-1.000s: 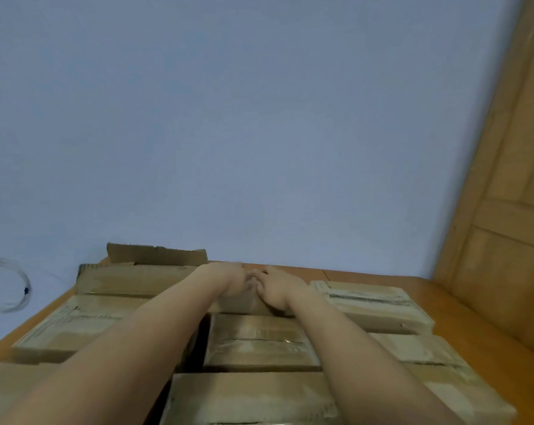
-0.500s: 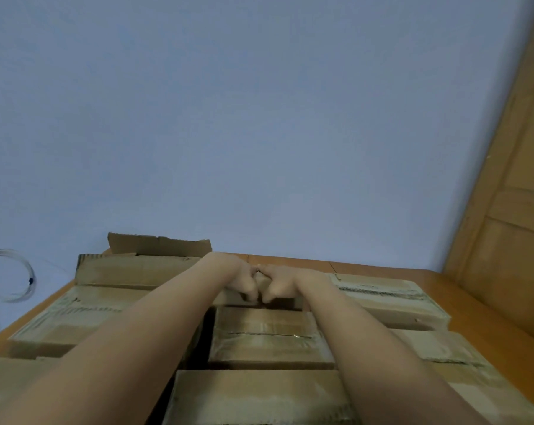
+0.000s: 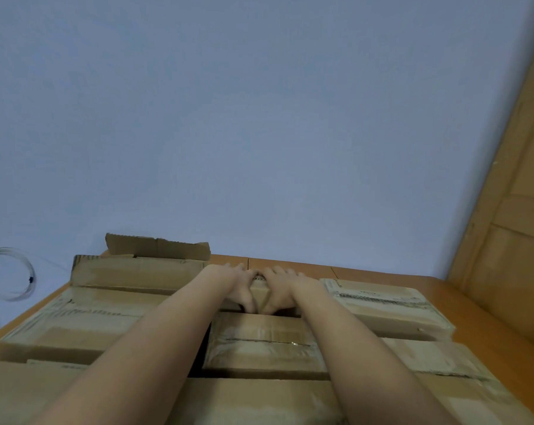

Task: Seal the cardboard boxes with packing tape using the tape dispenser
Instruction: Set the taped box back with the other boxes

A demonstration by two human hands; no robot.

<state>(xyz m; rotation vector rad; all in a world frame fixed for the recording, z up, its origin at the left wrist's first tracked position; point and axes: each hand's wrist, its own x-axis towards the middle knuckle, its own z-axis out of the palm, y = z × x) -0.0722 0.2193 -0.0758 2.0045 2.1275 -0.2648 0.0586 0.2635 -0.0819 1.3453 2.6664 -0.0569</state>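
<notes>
Both hands lie on the small brown cardboard box at the far middle of the stack. The left hand and the right hand are spread flat across its top, fingers stretched toward the far edge; the thumbs slant down its near face until their tips almost meet, so a wedge of cardboard shows between them; neither hand curls round anything. Half a second ago these hands were bunched into fists over the same spot, knuckles touching; the fingers have since uncurled and fanned out.

Just nearer than the hands sits a flat taped cardboard box, its seam glossy with clear tape; right of the right hand lies a long cardboard box with a taped seam; left of the left hand is a wide cardboard box, and a torn cardboard flap stands up just beyond it; all rest on the orange wooden tabletop.

A coil of thin clear cable hangs on the blue-grey wall far left of the hands; a wooden door stands to their right.
</notes>
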